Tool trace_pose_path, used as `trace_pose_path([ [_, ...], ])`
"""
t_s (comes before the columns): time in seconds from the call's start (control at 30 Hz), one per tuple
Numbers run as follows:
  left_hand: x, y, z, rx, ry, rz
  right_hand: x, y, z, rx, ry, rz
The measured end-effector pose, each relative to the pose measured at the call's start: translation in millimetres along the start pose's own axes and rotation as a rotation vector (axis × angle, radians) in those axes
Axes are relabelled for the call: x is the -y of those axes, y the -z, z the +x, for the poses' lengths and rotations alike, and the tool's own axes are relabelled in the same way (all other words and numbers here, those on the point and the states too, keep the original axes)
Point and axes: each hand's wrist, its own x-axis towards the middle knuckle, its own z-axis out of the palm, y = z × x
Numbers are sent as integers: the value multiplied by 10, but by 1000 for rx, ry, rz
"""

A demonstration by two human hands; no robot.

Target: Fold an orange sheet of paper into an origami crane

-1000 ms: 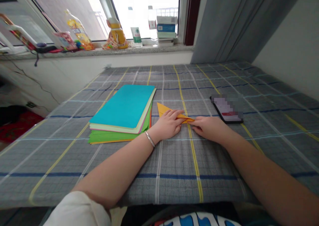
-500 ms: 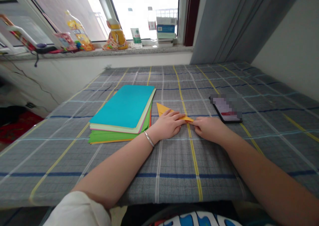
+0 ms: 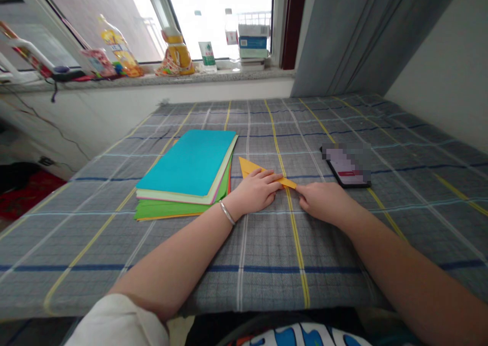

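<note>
A folded orange paper triangle [image 3: 248, 166] lies flat on the grey plaid cloth [image 3: 267, 244]. My left hand [image 3: 255, 191], with a silver bracelet at the wrist, lies on top of the triangle with its fingers stretched across it, pressing it down. My right hand [image 3: 324, 200] rests on the cloth just right of the paper's pointed right tip, fingers curled in, fingertips at or just short of that tip. Most of the triangle's lower part is hidden under my left hand.
A stack of coloured paper sheets [image 3: 190, 173], turquoise on top, lies left of the hands. A phone [image 3: 346, 166] lies to the right. Bottles and boxes [image 3: 179, 56] stand on the windowsill at the back. A grey curtain [image 3: 362, 36] hangs at the back right.
My right hand has drawn back a little to the right and down, off the paper's tip. My left hand stays pressed on the triangle.
</note>
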Motion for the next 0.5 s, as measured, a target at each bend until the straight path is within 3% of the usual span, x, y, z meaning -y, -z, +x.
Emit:
trace_pose_path([
  [0.5,19,17,-12,38,-21,26,-95,-12,7,33,-16,53],
])
